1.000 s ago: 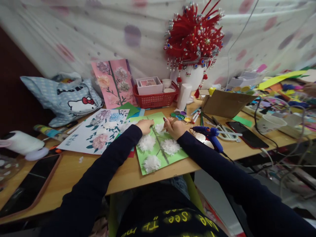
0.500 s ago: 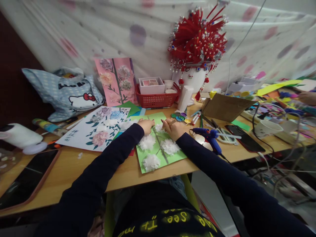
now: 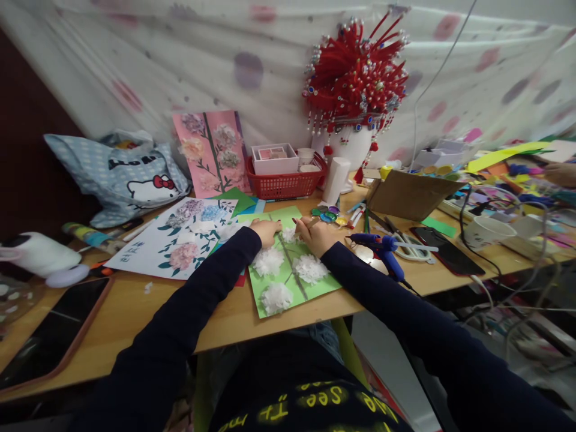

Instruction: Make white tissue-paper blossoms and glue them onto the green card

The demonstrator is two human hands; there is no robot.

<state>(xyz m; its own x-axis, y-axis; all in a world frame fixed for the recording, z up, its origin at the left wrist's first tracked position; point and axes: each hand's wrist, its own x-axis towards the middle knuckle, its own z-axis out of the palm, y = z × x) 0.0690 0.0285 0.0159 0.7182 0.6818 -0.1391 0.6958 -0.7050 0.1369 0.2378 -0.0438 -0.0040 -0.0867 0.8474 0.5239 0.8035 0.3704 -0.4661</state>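
A green sheet (image 3: 281, 288) lies near the table's front edge, with dark branch lines and white ruffled paper flowers on it. My left hand (image 3: 266, 231) rests on its upper left part, fingers stretched over the paper beside a white flower (image 3: 269, 261). My right hand (image 3: 315, 235) is closed round a slim tan stick (image 3: 312, 222), shaped like a pen or brush. Its tip is too small to make out, close to the small upper flower (image 3: 290, 234). Another white flower (image 3: 310, 268) sits just below my right hand.
Right of the sheet lie a blue glue gun (image 3: 382, 249), scissors (image 3: 409, 249) and a phone (image 3: 447, 251). Paint pots (image 3: 327, 212) and a red basket (image 3: 288, 185) stand behind. A white flower picture (image 3: 148, 255) lies left. Another person's hand (image 3: 560, 174) shows far right.
The view has shifted slightly, so background things sit a little differently. Both hands stay at nearly the same places on the green sheet.
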